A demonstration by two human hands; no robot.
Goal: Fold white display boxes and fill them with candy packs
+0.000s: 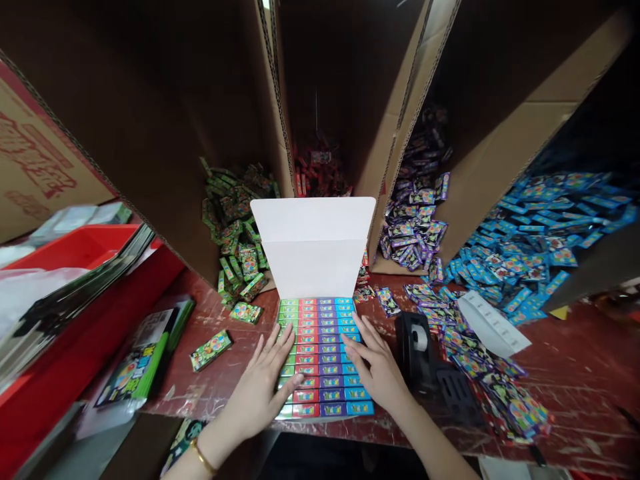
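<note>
A white carton (313, 257) stands with its lid raised, filled with rows of small packs (333, 357) in green, red, purple and blue columns. My left hand (265, 383) lies on the green column at the left side, fingers stretched out and thumb over the packs' near part. On the blue column at the right side rests my right hand (376, 363), its fingers spread and pointing away from me. Neither hand grips anything. The palms cover parts of the outer columns and the carton's side walls.
Tall cardboard bins hold loose green packs (240, 220), red packs (323, 170), purple packs (415, 220) and blue packs (530, 227). Right of the carton stand a black tape dispenser (415, 347) and a white label strip (493, 323). A red tray (90, 247) is at left; a loose green pack (211, 350) lies nearby.
</note>
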